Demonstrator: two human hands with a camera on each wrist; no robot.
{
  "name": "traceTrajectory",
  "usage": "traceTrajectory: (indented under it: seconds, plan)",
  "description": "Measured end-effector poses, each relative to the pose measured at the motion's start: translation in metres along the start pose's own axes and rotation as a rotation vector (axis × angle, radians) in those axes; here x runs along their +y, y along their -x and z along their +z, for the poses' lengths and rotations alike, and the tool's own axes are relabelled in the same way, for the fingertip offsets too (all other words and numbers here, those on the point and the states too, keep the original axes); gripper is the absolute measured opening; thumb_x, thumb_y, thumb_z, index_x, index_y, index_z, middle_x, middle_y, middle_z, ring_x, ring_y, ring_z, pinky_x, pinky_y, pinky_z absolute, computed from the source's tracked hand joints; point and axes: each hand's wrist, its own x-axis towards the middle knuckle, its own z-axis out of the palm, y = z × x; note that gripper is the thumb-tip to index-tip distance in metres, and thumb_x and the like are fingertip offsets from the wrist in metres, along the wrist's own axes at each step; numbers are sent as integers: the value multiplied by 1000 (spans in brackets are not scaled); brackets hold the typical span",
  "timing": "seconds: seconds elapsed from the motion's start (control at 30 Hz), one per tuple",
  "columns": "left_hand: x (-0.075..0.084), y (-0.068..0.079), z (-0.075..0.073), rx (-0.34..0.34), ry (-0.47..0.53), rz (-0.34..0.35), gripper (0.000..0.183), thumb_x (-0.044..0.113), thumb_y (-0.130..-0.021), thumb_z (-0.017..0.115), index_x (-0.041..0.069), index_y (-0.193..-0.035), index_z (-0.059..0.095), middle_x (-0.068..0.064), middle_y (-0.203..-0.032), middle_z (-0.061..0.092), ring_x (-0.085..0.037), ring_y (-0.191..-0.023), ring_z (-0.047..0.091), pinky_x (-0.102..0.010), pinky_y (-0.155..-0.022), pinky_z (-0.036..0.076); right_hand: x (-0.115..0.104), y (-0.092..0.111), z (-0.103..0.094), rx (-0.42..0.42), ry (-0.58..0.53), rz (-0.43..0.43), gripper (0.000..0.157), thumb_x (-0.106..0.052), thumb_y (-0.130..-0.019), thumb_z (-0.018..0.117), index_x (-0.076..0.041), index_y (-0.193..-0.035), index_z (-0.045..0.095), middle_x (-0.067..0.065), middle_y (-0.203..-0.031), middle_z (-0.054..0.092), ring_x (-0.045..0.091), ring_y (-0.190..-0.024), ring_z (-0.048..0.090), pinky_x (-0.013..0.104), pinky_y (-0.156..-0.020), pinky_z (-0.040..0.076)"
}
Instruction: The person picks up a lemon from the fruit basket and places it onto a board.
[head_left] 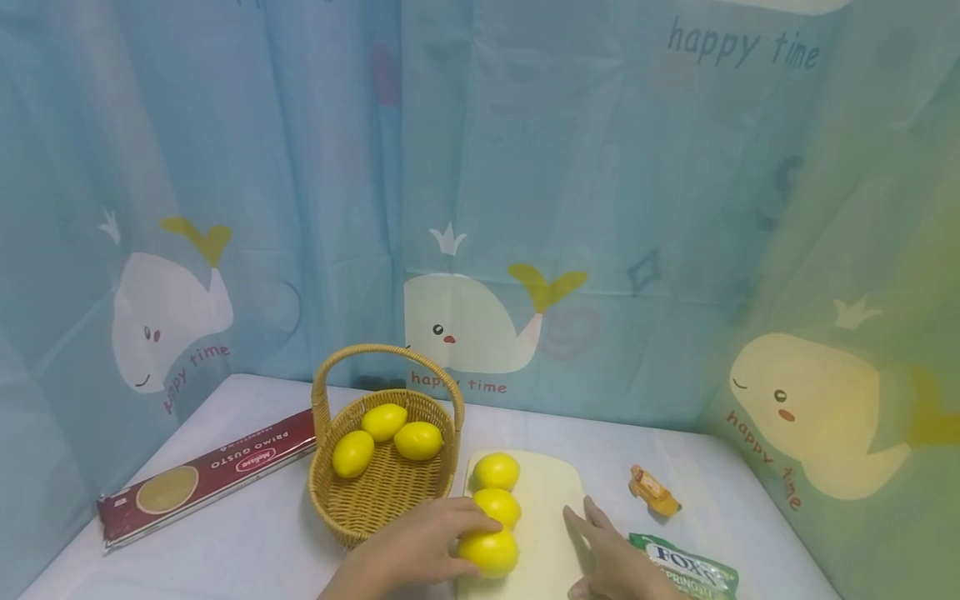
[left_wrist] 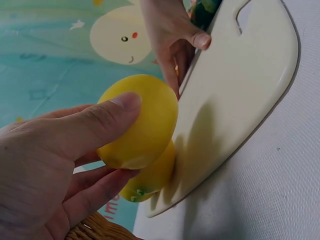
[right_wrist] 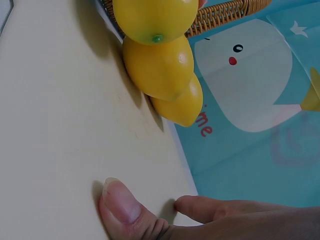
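My left hand [head_left: 420, 542] holds a yellow lemon [head_left: 489, 553] between thumb and fingers, above the left side of a pale cutting board [head_left: 546, 483]. In the left wrist view the thumb lies across the lemon [left_wrist: 150, 117]. Behind it, two more lemons stand in a row along the board's left edge: a middle lemon [head_left: 501, 505] and a far lemon [head_left: 497, 472]. At the board's right edge rests my right hand [head_left: 615, 562], fingers extended and apart. Its thumb [right_wrist: 120, 202] touches the board's top in the right wrist view.
Left of the board stands a wicker basket [head_left: 322, 492] with a tall handle and three lemons [head_left: 384, 422] inside. A dark red spaghetti packet [head_left: 217, 471] lies farther left. On the right are a small orange packet [head_left: 655, 492] and a green FOX'S bag [head_left: 690, 568]. Printed curtains hang behind.
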Motion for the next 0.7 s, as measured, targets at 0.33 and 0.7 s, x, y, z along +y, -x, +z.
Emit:
traceTrajectory:
  seconds: [0.33,0.7]
  plan:
    - [3,0,0,-12,15,-44,46,32,-79,75,32,-122,61,19,-124,58,3,-112,54,-24,-96,49,1,-2,1,2,1,-3,109,-37,-45,85,-16,-143,42,30,-152,19,53,-132,30,66,-100,36]
    - [5,0,0,-8,27,-65,42,32,-79,75,32,-120,63,20,-121,59,5,-107,54,-22,-94,50,2,-4,2,16,-21,9,110,-37,-43,85,-16,-142,44,29,-152,19,53,-133,28,66,-101,34]
